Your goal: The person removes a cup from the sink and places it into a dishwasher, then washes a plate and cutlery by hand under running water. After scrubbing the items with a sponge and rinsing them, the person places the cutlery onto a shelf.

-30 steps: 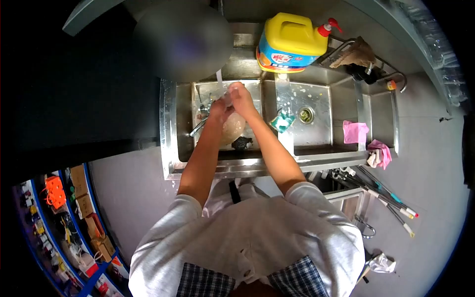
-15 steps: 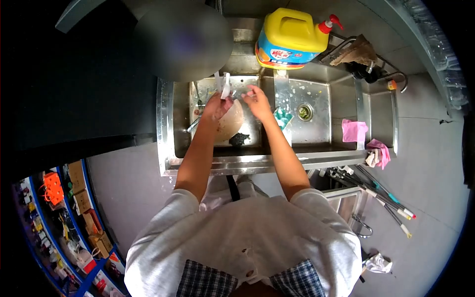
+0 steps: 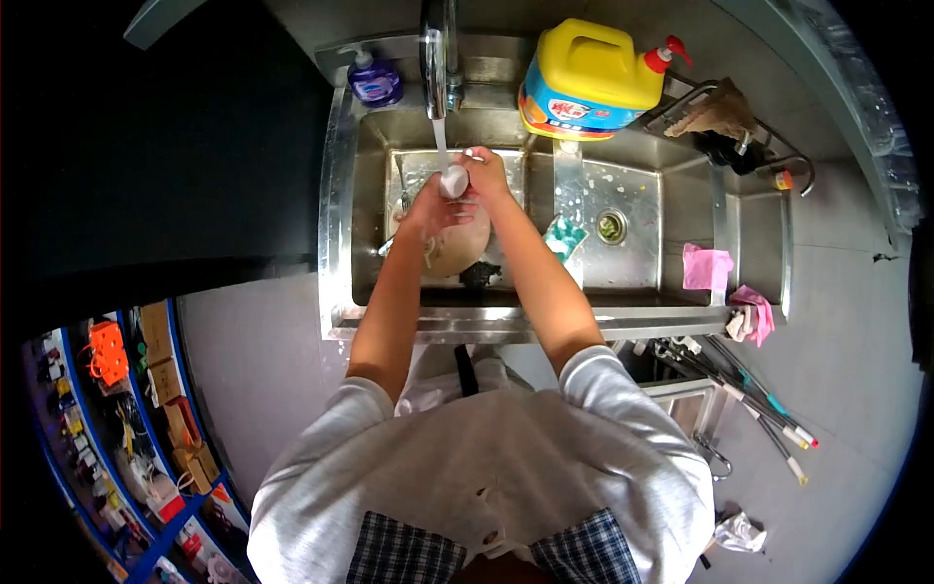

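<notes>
The left hand point(image 3: 431, 209) and right hand point(image 3: 485, 173) meet over the left basin of the stainless steel sink point(image 3: 336, 195); both are closed, pinching a small white rounded object point(image 3: 453, 181) under the water stream from the chrome tap point(image 3: 437, 49); a tan round bowl point(image 3: 462, 251) lies just below them in the basin; a yellow plastic detergent jug point(image 3: 593, 63) stands on the far rim.

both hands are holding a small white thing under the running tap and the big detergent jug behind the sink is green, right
No: the head view shows the big plastic detergent jug is yellow, not green. The rest stands: left hand and right hand hold a small white object under water from the metal tap, the jug behind the stainless steel sink.
</notes>
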`<state>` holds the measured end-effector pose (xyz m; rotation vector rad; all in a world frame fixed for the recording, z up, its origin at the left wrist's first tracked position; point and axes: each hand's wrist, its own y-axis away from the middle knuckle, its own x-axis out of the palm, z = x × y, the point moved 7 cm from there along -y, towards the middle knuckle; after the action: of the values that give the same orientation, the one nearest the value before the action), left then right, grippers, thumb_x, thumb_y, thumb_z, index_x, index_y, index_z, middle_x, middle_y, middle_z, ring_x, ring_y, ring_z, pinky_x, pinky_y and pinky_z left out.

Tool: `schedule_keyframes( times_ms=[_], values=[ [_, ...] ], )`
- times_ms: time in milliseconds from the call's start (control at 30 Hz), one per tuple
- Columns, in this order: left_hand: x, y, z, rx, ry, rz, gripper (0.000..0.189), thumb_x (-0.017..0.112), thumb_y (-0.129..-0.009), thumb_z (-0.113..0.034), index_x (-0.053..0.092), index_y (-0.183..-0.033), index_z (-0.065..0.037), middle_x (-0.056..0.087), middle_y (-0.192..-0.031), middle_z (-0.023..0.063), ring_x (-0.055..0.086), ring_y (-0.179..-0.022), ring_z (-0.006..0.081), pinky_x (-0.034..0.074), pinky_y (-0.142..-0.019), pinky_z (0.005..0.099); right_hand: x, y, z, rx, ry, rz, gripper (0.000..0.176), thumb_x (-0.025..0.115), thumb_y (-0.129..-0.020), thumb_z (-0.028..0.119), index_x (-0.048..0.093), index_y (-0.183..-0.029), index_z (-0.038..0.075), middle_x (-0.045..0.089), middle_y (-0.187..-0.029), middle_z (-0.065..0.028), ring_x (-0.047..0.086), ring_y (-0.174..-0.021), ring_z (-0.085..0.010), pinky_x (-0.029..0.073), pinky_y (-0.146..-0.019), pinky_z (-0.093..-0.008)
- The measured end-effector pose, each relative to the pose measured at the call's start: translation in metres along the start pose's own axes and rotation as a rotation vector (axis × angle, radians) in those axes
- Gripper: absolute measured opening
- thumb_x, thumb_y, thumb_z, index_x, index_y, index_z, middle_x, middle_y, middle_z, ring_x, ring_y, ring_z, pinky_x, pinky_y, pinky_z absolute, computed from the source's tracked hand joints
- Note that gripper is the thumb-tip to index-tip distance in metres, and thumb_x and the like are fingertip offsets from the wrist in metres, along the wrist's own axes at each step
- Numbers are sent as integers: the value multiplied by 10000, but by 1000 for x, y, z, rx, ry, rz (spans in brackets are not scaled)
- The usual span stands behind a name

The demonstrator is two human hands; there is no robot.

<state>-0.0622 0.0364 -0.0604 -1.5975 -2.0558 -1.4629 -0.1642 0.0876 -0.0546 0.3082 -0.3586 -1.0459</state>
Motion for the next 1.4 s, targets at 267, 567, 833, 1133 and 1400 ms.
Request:
schedule_keyframes(
  times_ms=[267, 567, 833, 1133, 1400],
  values=[
    [-20, -17, -5, 247, 70, -411, 500, 303, -917, -484, 526, -1057, -60, 602, -920, 109, 621, -778, 252, 534, -659, 414, -11, -8, -19, -203, 273, -394, 307, 684, -784, 252, 542, -716, -11, 557, -627, -90, 494, -600, -158, 411, -561, -328],
    [-106, -159, 23, 222, 333, -316, 327, 362, -879, -281, 563, -995, -52, 599, -961, 157, 609, -830, 310, 529, -667, 457, -2, 40, 44, -418, 286, -228, 80, 597, -827, 98, 576, -816, 22, 571, -649, -112, 522, -552, -136, 402, -510, -286],
    [-59, -57, -50, 422, 90, -924, 308, 432, -857, -289, 609, -823, -38, 627, -855, 152, 618, -739, 295, 487, -615, 392, 8, 34, 9, -408, 63, -273, 99, 553, -831, -17, 583, -889, 58, 584, -705, -13, 496, -567, -83, 389, -491, -238],
    [-46, -56, -50, 528, -565, -325, 332, 514, -883, -335, 615, -832, -24, 599, -692, 61, 543, -575, 147, 443, -528, 289, 6, 42, -15, -62, -329, -309, 91, 575, -868, 116, 584, -866, 26, 553, -639, -26, 504, -507, -107, 434, -434, -262],
    [-66, -22, -55, 399, -709, -513, 419, 465, -894, -401, 636, -846, -21, 612, -708, 127, 598, -588, 192, 446, -468, 367, 15, 36, 2, -178, -48, -40, 208, 598, -869, 217, 563, -799, 24, 583, -628, -46, 533, -507, -111, 417, -418, -239]
  ],
)
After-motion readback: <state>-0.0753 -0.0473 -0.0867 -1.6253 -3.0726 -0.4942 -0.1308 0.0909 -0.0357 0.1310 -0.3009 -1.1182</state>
